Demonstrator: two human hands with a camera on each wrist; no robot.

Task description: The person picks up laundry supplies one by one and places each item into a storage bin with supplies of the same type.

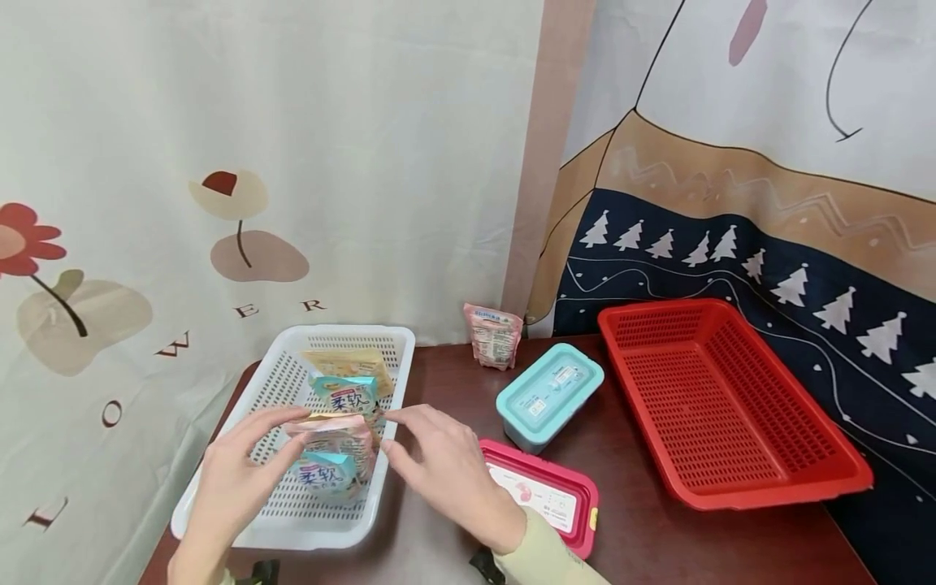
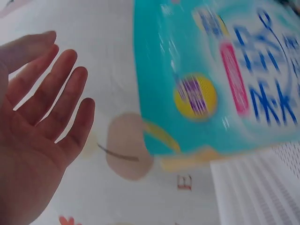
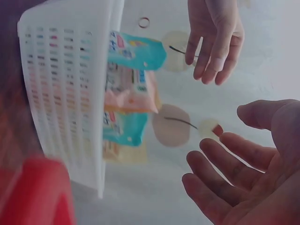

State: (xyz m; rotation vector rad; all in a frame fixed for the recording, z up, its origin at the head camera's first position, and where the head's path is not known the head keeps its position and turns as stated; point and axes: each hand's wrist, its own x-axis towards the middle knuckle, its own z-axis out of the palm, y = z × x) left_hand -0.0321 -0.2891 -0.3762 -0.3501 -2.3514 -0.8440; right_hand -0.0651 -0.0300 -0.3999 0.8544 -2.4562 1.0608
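A white plastic basket [image 1: 329, 532] holds a row of soft packets. From front to back stand a teal packet [image 1: 327, 473], a pink packet [image 1: 349, 437], another teal packet [image 1: 349, 396] and a beige packet [image 1: 366, 363]. My left hand [image 1: 237, 471] hovers over the basket's left side, fingertips overlapping the pink packet's top in the head view. Over the right rim is my right hand [image 1: 457, 471], fingers spread loosely. The right wrist view has both hands above the packets and apart from them, holding nothing. A teal packet [image 2: 187, 84] looms beside the left hand in its wrist view.
Right of the basket are a box with a red rim [image 1: 537, 496], partly behind my right forearm, and a box with a teal lid [image 1: 552, 390]. A pink packet [image 1: 494, 337] stands at the back by the curtain [image 1: 417, 162]. A red basket [image 1: 731, 406] sits far right.
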